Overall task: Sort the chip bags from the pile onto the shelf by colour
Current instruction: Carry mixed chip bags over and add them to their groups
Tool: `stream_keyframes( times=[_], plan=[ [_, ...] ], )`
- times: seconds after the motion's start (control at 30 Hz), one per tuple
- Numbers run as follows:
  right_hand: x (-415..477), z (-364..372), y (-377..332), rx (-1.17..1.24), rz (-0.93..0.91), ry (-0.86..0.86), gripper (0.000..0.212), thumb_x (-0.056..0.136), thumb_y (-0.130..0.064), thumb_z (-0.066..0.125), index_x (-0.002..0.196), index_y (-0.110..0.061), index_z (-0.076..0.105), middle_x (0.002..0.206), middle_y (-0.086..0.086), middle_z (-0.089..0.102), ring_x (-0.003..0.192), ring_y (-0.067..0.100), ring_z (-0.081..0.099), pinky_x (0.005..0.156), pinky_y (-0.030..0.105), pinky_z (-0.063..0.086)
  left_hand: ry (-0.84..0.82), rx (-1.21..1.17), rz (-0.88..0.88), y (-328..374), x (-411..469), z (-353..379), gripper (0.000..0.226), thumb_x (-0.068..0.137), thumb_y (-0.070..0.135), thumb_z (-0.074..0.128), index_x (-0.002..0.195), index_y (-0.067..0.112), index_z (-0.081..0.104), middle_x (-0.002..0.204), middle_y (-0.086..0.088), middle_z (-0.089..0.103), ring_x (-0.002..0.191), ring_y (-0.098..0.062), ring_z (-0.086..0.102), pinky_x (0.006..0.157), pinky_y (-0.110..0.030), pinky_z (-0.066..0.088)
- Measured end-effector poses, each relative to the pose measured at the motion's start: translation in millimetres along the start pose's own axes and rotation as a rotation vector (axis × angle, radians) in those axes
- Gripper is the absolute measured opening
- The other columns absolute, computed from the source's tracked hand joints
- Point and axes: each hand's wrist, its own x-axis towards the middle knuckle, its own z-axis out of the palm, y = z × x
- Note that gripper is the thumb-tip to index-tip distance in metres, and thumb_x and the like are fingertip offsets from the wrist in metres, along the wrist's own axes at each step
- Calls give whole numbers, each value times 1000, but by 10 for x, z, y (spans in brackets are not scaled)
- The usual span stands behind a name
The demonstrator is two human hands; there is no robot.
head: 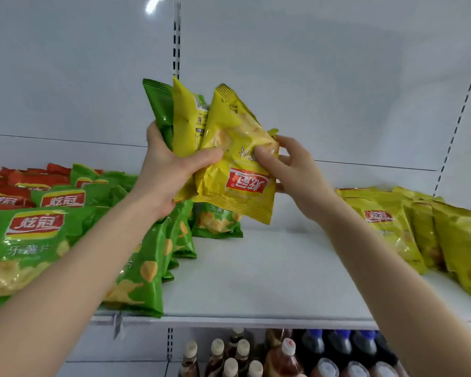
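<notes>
While the left hand (166, 170) curls tight round three raised bags, a green bag (158, 104), a middle yellow bag (184, 118) and a front yellow bag (237, 186), the right hand (294, 170) pinches the front yellow bag's right edge. On the shelf (269, 268) below: green bags (33, 240) and red bags (11, 183) on the left, yellow bags (386, 221) on the right. Bottles (283, 355) underneath.

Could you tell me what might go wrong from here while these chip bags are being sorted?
1. The left hand grips a bunch of three bags. If the right hand, pinching the front yellow bag, pulls it free, the others may slip and drop past the shelf edge towards the bottles.
2. The green bag in the bunch could end up in the yellow row by mistake.
</notes>
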Motion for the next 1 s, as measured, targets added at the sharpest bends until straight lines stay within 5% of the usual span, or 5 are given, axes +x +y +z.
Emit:
stream_keyframes(
  times=[0.23,0.43,0.57,0.77,1.0],
  plan=[
    [-318,-609,156,-44,81,88,46,85,-14,65,125,-25,46,89,3,69,70,13,68,66,28,57,-44,-64,-131,-184,-240,434,99,46,43,76,135,28,33,114,13,60,105,-14,59,85,-42,51],
    [-458,-941,53,-431,83,-108,43,82,-11,68,103,-45,53,96,3,66,80,12,67,71,23,57,-105,-62,-179,-365,-362,617,92,45,40,77,127,29,36,112,10,60,102,-16,62,78,-38,54],
    [-402,-947,36,-571,34,-109,45,77,-11,71,108,-37,52,105,7,63,92,21,64,83,36,55,-145,-55,-183,-515,-383,689,74,64,11,82,122,26,37,104,7,63,92,-14,65,64,-32,58],
    [-433,-961,135,-563,-46,66,51,75,-18,77,121,-18,55,108,-2,60,103,9,56,90,25,46,-38,-111,-246,-693,-319,662,64,72,-3,76,120,21,42,110,-9,64,80,-21,69,50,-30,55],
    [-563,-958,211,-229,147,-117,29,86,-32,60,114,-27,56,99,-1,71,87,13,69,77,27,57,-59,-121,-237,-698,-304,753,56,75,-6,71,117,19,43,95,-4,66,69,-11,68,50,-25,55]
  ],
)
